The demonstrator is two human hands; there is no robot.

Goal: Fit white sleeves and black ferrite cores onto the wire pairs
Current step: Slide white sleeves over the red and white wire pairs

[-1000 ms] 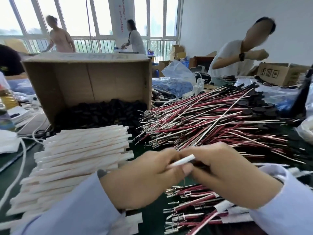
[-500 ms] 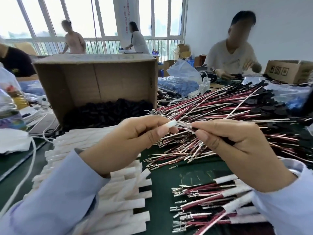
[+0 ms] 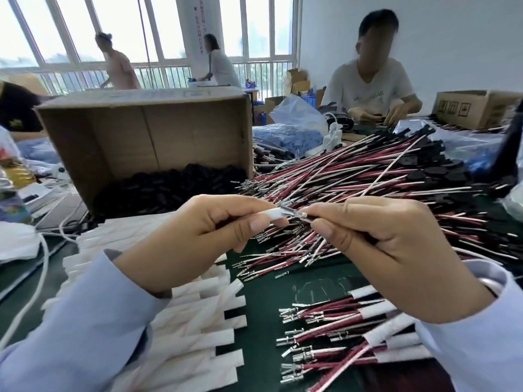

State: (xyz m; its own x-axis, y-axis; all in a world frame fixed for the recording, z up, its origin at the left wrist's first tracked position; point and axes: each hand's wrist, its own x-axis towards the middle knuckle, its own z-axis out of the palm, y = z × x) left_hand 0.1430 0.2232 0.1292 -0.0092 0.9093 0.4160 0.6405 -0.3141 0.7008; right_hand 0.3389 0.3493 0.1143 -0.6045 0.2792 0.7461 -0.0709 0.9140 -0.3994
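You are holding sleeve and wire tips together, higher than a second ago.
Your left grip point(image 3: 215, 233) is pinching the white sleeve point(image 3: 273, 215); your right grip point(image 3: 396, 250) is pinching the wire pair point(image 3: 297, 214), its metal terminals meeting the sleeve's mouth, above the bench point(image 3: 260, 306).

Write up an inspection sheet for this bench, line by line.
Surface: green table, mostly covered.
Job's things: sleeve stack at left; cardboard box holding black ferrite cores; loose wire pile; sleeved pairs at lower right.
Clutter: blue plastic bag right of the box.
Hands: left hand pinches white sleeve; right hand pinches wire pair, terminals at sleeve's mouth.
Cables: white cord at left.
Surroundings: seated person opposite; two people by windows.
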